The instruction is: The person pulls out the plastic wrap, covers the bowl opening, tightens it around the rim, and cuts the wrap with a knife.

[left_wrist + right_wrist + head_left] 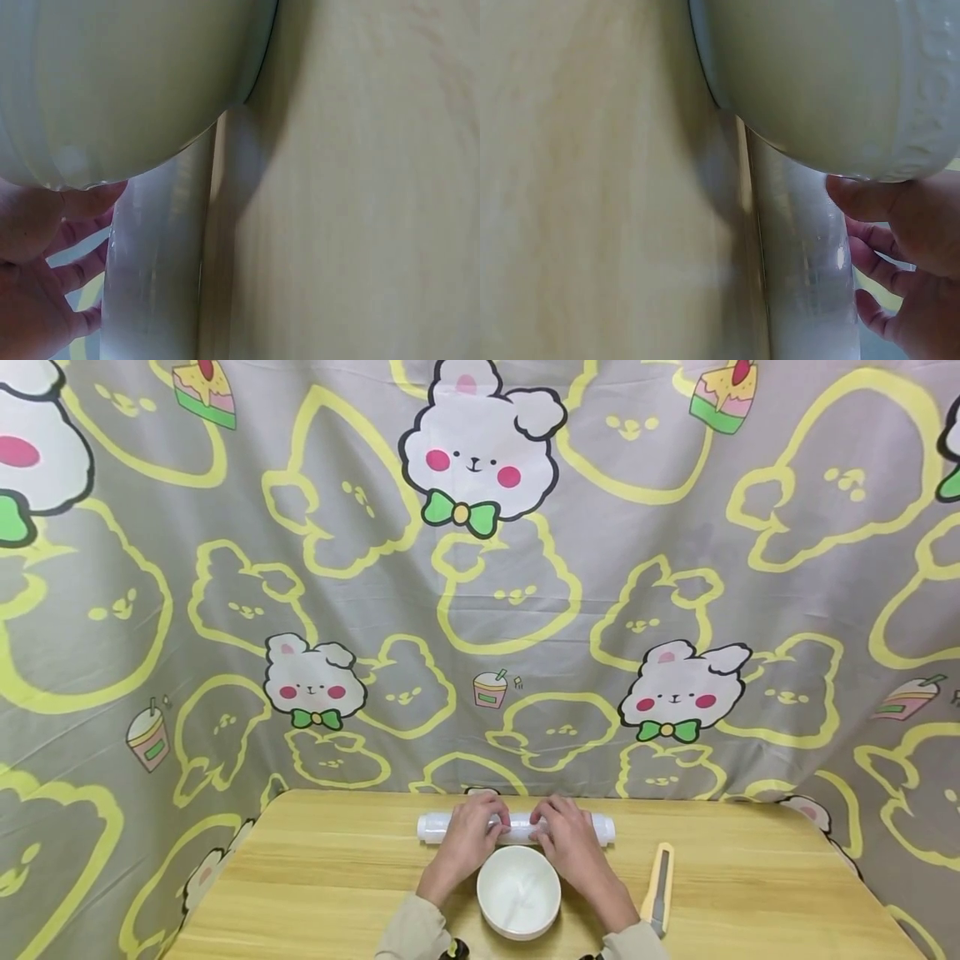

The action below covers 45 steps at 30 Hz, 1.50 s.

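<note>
A roll of clear plastic wrap (517,831) lies crosswise near the table's back edge. My left hand (468,835) reaches over its left half, with thumb and fingertips curled and pinching at the film. To the right of the middle, my right hand (573,847) pinches at the film in the same way. Between my forearms stands a white bowl (517,893), upright, just in front of the roll. In both wrist views the bowl's side (135,82) (817,75) hides part of the roll (154,277) (806,277) and some of the thumb area.
A yellow and grey utility knife (660,889) lies on the wooden table (330,877), to the right of my right forearm. A grey curtain (480,610) with cartoon bears hangs behind the table and along both sides.
</note>
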{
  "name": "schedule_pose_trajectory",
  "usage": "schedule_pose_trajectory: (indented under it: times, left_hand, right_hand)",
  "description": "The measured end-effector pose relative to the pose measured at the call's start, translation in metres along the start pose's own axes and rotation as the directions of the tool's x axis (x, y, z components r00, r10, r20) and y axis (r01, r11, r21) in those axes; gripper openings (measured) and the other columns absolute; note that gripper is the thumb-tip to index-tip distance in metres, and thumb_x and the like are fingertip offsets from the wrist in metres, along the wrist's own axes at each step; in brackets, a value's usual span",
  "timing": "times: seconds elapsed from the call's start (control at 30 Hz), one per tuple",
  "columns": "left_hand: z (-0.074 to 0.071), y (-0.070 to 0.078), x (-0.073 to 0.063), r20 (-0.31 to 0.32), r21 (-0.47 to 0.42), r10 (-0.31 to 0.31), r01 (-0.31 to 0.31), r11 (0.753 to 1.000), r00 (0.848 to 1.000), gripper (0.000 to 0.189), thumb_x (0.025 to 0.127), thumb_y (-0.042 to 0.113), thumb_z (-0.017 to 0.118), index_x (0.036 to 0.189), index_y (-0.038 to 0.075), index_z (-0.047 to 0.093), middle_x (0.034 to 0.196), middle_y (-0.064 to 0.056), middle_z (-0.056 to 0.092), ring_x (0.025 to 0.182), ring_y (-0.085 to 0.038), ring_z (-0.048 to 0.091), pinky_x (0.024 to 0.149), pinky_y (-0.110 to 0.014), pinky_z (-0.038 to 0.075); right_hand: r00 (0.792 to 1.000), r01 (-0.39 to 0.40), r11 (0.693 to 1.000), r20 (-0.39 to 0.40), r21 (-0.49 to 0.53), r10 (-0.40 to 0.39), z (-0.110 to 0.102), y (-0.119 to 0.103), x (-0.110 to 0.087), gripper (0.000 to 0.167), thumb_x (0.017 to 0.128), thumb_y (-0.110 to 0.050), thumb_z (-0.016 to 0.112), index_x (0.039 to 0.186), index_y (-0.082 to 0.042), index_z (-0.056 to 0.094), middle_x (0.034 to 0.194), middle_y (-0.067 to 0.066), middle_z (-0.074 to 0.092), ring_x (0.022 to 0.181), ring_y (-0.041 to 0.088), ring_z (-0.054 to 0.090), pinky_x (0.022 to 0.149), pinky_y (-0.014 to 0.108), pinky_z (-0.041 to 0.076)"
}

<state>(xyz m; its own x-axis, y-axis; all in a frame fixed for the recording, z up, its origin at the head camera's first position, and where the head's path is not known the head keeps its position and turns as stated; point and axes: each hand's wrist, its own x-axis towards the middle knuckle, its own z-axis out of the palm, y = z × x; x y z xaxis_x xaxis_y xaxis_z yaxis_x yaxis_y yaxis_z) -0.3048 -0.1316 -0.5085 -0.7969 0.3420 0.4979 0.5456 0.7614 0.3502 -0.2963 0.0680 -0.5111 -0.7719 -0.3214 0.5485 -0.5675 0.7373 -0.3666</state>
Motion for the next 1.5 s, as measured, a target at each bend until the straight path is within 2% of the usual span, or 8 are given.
schedule_pose_trajectory:
  times: [0.27,0.4,0.5,0.73,0.93,1.2,1.37,1.5]
  left_hand:
    - [0.0010,-0.0014,-0.0014,0.005,-0.001,0.008,-0.007,1.000,1.000,0.017,0.088,0.006,0.079,0.086,0.016,0.066,0.096,0.005,0.063,0.102,-0.021,0.061,0.082,-0.045,0.047]
    - [0.0007,-0.0027,-0.0012,0.008,-0.006,-0.002,0.002,1.000,1.000,0.021,0.083,0.010,0.084,0.091,0.017,0.066,0.099,0.004,0.065,0.104,-0.021,0.062,0.083,-0.045,0.048]
    - [0.0005,-0.0033,-0.0008,0.020,-0.007,-0.012,0.012,1.000,1.000,0.022,0.081,0.012,0.086,0.088,0.019,0.066,0.102,0.005,0.065,0.106,-0.020,0.061,0.085,-0.044,0.048]
    - [-0.0008,-0.0007,-0.0009,0.048,0.000,-0.022,0.022,1.000,0.999,0.022,0.086,0.009,0.082,0.080,0.021,0.064,0.104,0.006,0.064,0.108,-0.019,0.059,0.086,-0.043,0.046]
    - [-0.0005,-0.0018,-0.0012,0.000,-0.009,0.006,-0.006,1.000,1.000,0.020,0.086,0.003,0.079,0.086,0.017,0.063,0.094,0.006,0.063,0.097,-0.015,0.061,0.079,-0.040,0.045]
    - [-0.0008,-0.0014,-0.0003,0.026,-0.003,-0.019,0.019,1.000,0.999,0.021,0.082,0.013,0.086,0.089,0.018,0.067,0.101,0.005,0.066,0.105,-0.018,0.062,0.084,-0.043,0.047]
    - [-0.0019,0.0010,0.0002,0.040,-0.006,-0.023,0.024,1.000,0.999,0.020,0.085,0.010,0.083,0.081,0.019,0.066,0.102,0.006,0.065,0.106,-0.017,0.061,0.085,-0.044,0.047]
    - [-0.0022,0.0009,0.0000,0.030,-0.005,-0.018,0.019,1.000,0.999,0.017,0.088,0.008,0.079,0.085,0.018,0.065,0.097,0.006,0.064,0.101,-0.016,0.061,0.084,-0.044,0.047]
  right_hand:
    - [0.999,0.028,1.000,-0.025,0.000,-0.028,0.0010,0.0028,-0.0003,0.023,0.082,0.000,0.082,0.083,-0.015,0.066,0.095,0.000,0.063,0.091,0.023,0.058,0.074,0.045,0.046]
    - [0.999,0.039,0.999,-0.030,-0.006,-0.039,0.0016,0.0031,-0.0002,0.021,0.083,0.002,0.079,0.084,-0.012,0.064,0.092,0.001,0.061,0.089,0.024,0.056,0.075,0.046,0.046]
    - [0.998,0.041,0.999,-0.038,-0.002,-0.041,0.0013,0.0023,-0.0001,0.021,0.084,0.004,0.078,0.084,-0.012,0.063,0.091,0.001,0.060,0.089,0.024,0.055,0.076,0.046,0.046]
    - [0.999,0.040,0.999,-0.019,0.013,-0.039,0.0004,0.0026,0.0002,0.023,0.080,0.000,0.084,0.087,-0.012,0.065,0.092,0.001,0.061,0.090,0.024,0.055,0.077,0.047,0.046]
    - [0.999,0.043,0.999,0.011,-0.007,-0.043,-0.0001,0.0044,-0.0002,0.014,0.088,-0.004,0.077,0.086,-0.011,0.065,0.094,0.001,0.061,0.091,0.023,0.056,0.077,0.046,0.046]
    - [1.000,0.025,1.000,0.009,0.010,-0.025,-0.0006,0.0033,0.0012,0.020,0.086,0.001,0.076,0.086,-0.012,0.061,0.090,-0.001,0.058,0.089,0.022,0.053,0.076,0.043,0.044]
    - [1.000,0.004,1.000,0.027,0.018,-0.005,-0.0010,0.0025,0.0016,0.020,0.087,0.001,0.073,0.088,-0.013,0.059,0.089,-0.002,0.055,0.090,0.020,0.052,0.075,0.040,0.041]
    - [1.000,-0.019,1.000,0.022,0.025,0.018,-0.0007,0.0022,0.0016,0.016,0.091,-0.001,0.071,0.090,-0.012,0.060,0.090,-0.002,0.057,0.093,0.020,0.055,0.076,0.039,0.041]
